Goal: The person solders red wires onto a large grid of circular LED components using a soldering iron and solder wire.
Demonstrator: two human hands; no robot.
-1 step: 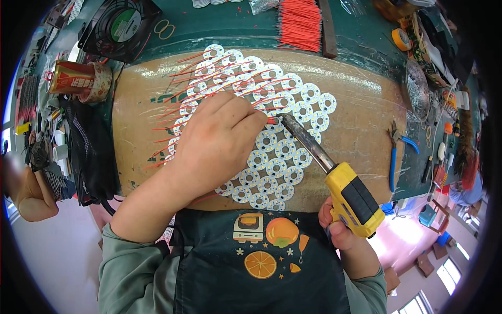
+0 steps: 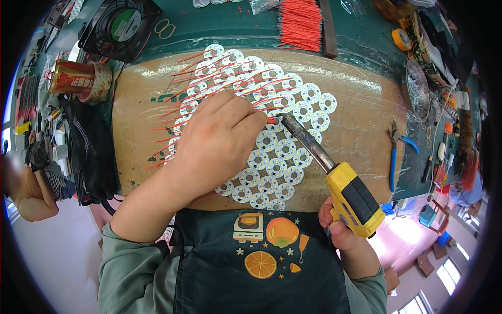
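White ring-shaped LED boards [image 2: 276, 167] lie in close rows, and many at the upper left have red wires [image 2: 166, 127] across them. Over the middle rows, my left hand [image 2: 219, 141] is closed in a pinch on a red wire [image 2: 271, 120], whose end shows past the fingertips. My right hand [image 2: 337, 225] grips a yellow and black soldering gun [image 2: 351, 196] from below. The gun's dark metal tip meets the boards right beside that wire end; whether it touches the wire is too small to tell. My left hand and forearm hide several boards.
Brown cardboard [image 2: 361, 125] lies beneath the boards on a green table. Blue-handled pliers [image 2: 395, 157] and a metal bowl [image 2: 417, 89] are at the right. A bundle of red wires [image 2: 299, 25] lies at the back. A black fan [image 2: 117, 29] and red can [image 2: 73, 77] stand left.
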